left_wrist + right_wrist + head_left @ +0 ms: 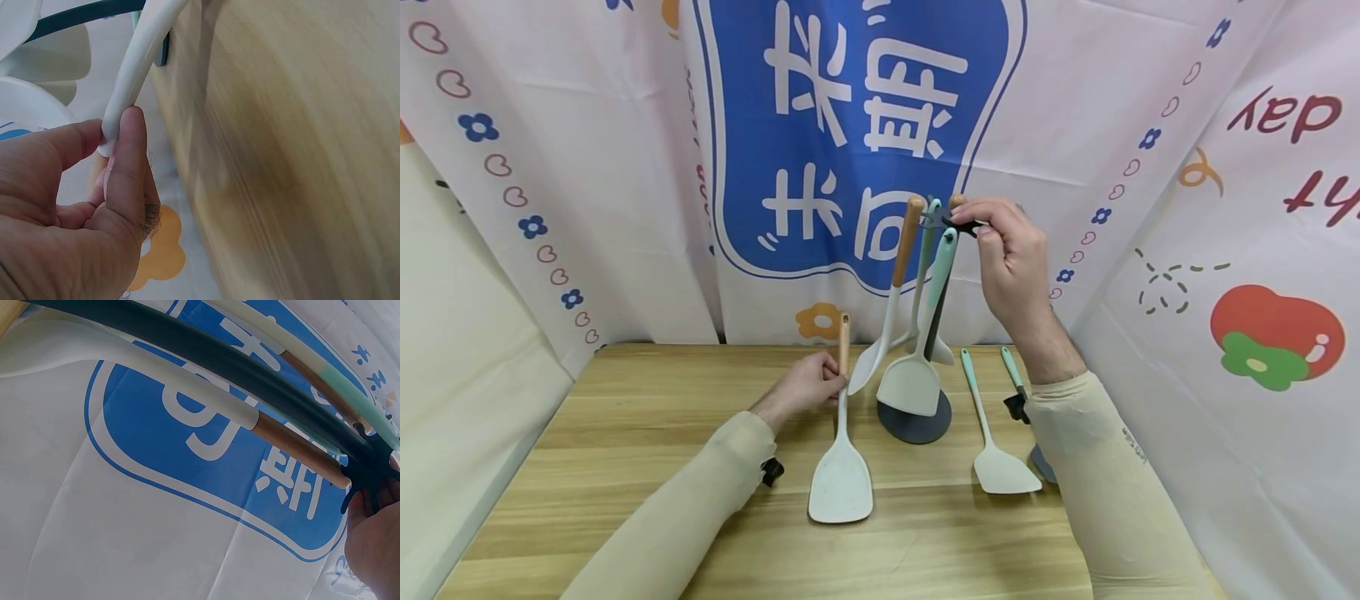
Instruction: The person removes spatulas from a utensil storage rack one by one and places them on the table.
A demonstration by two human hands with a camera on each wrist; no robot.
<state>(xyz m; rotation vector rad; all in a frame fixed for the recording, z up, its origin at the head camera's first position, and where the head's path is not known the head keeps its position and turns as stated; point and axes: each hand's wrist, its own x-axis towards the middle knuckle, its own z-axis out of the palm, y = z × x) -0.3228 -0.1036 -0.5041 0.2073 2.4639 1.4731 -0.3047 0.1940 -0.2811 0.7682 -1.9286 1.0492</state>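
Note:
My left hand [808, 383] pinches a white spatula [841, 483] with a wooden handle, near where shaft meets handle; its broad head points toward me over the table. In the left wrist view, thumb and fingers close around the white shaft [140, 59]. To its right stands a dark utensil stand [917, 427] with a round base. My right hand [1011, 258] pinches an arm of its hooked top [370, 459]. From the hooks hang a wooden-handled white utensil [907, 242], a mint-handled turner [913, 382] and others partly hidden behind them.
A mint-handled turner [1000, 468] lies on the wooden table [647, 433] right of the stand. Beside it another mint-handled utensil [1011, 367] is partly covered by my right sleeve. A printed cloth [625, 208] hangs right behind the table's back edge.

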